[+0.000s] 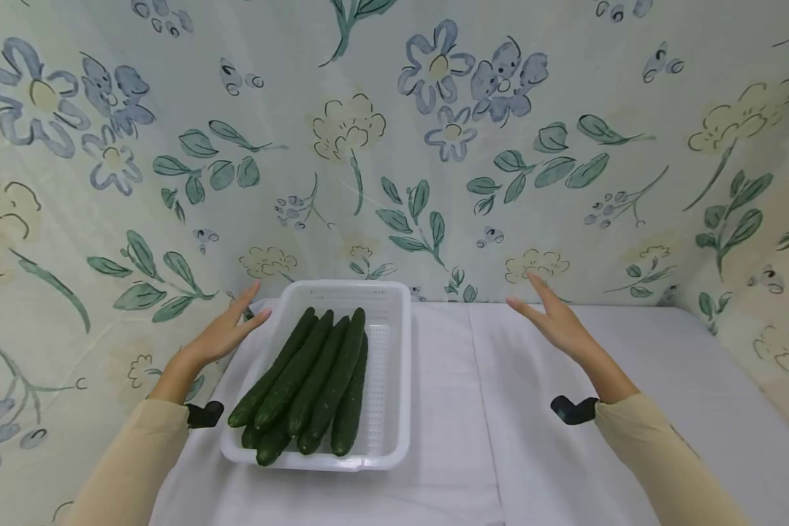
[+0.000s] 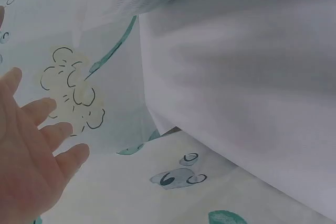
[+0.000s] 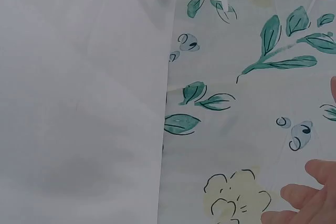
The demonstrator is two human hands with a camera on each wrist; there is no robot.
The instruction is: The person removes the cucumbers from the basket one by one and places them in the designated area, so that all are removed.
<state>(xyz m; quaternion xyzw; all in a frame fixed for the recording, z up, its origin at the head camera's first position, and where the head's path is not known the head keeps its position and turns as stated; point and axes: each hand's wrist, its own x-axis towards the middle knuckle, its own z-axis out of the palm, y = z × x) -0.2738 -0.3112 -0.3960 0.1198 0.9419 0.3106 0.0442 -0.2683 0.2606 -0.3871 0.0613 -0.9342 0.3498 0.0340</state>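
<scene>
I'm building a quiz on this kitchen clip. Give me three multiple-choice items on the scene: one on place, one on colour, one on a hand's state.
1. Where do the cucumbers lie?
A. in the white tray
B. on the bare cloth
C. in a hand

2. What colour are they?
A. yellow
B. dark green
C. red

3. How is the left hand?
A. gripping a cucumber
B. open, holding nothing
C. fisted

Answers: 1 A, the tray's walls surround them; 2 B, their skins are dark green; 3 B, its fingers are straight beside the tray.

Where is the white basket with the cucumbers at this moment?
In the head view, the white basket sits on the white cloth left of centre, near the floral backdrop. It holds cucumbers, with the left hand open beside it.
</scene>
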